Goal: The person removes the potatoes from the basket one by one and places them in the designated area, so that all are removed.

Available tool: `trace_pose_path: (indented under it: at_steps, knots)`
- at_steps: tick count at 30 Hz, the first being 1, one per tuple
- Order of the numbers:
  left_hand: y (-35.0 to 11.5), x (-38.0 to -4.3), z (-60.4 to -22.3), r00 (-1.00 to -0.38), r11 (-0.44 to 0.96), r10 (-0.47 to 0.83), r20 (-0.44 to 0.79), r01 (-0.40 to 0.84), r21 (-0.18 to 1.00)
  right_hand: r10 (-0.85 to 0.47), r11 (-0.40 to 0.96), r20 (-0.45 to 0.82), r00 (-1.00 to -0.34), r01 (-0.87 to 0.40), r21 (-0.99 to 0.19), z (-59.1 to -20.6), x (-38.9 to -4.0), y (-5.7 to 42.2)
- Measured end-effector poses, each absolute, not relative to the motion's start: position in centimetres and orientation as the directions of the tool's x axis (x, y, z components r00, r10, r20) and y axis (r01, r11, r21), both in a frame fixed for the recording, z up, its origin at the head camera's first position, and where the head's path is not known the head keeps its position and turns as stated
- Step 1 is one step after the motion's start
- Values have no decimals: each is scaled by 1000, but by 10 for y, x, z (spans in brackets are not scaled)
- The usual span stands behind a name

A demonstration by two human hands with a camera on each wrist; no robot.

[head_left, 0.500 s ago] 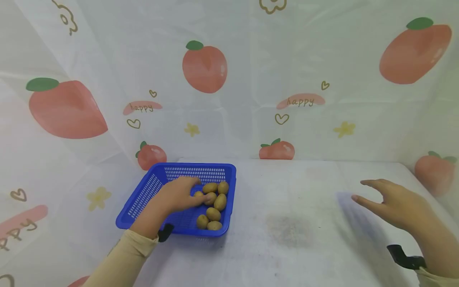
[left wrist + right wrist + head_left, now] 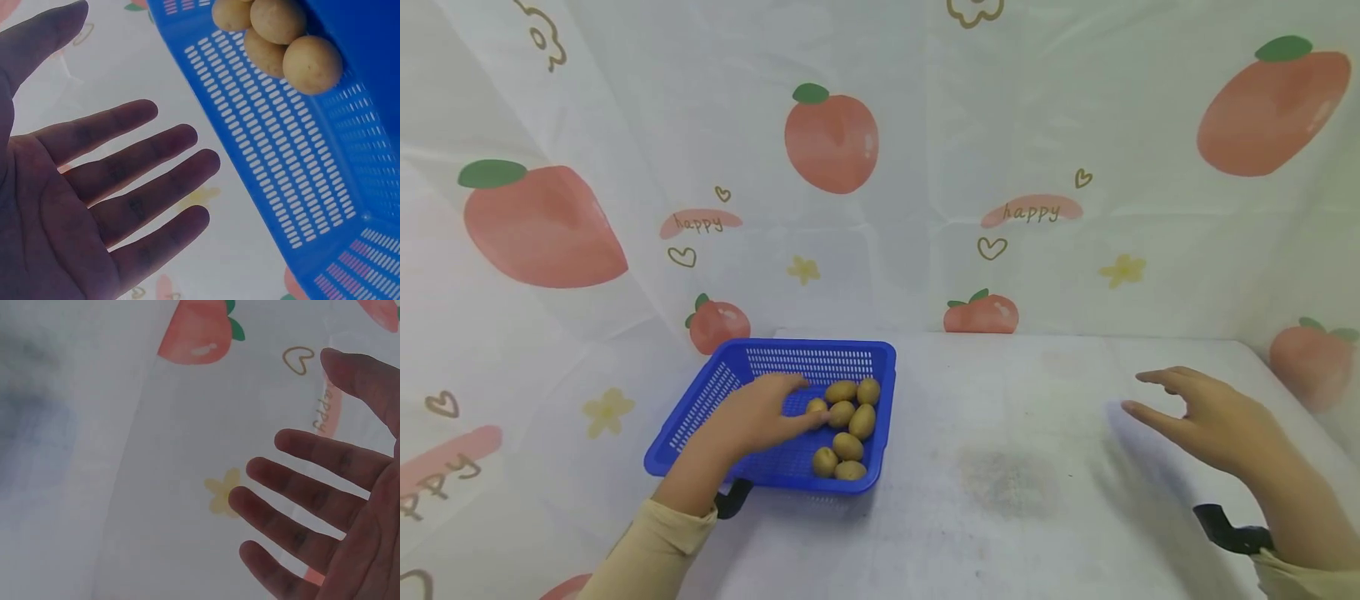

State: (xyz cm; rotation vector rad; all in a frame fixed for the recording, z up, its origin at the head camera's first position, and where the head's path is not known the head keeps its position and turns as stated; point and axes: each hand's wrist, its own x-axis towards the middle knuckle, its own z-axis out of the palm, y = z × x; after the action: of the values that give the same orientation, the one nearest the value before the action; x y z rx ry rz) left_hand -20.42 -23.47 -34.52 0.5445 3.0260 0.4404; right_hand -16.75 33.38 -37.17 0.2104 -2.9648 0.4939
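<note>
A blue perforated plastic basket [image 2: 886, 417] stands left of the middle on the white table. Several small potatoes [image 2: 862, 422] lie along its right side, and a few of them [image 2: 312, 64] show in the left wrist view. Over the basket's left part hangs my left hand [image 2: 760, 417], empty, its thumb overlapping the potatoes in the head view. Its fingers [image 2: 150, 181] are spread and straight in the left wrist view. Out to the right, my right hand [image 2: 1217, 421] hovers above the table with fingers [image 2: 294, 531] spread, holding nothing.
The table top [image 2: 1000, 400] is white with a greyish smudge [image 2: 1007, 483] in the middle front. Behind it and at both sides hangs a white sheet [image 2: 902, 167] printed with peaches, hearts and flowers.
My left hand has drawn back slightly to the left and toward me, away from the potatoes. The right hand has shifted a little to the left. The potatoes lie as before.
</note>
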Motion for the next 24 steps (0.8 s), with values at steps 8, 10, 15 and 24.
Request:
trace_pose_path:
  at_steps: [8,10,15,24]
  knots:
    - [-249,-191,-343,-954,909,296,39,294,296,-129,903,183,-975,-192,-385,-371,-179,313]
    - [-253,-188,-345,-958,913,282,47,283,295,-138,895,187,-973,-203,-398,-371,-182,307]
    - [-263,-181,-349,-967,922,246,61,253,293,-164,878,204,-965,-237,-417,-371,-189,292]
    - [-283,-171,-364,-982,944,164,92,183,273,-221,841,241,-945,-310,-443,-370,-199,265]
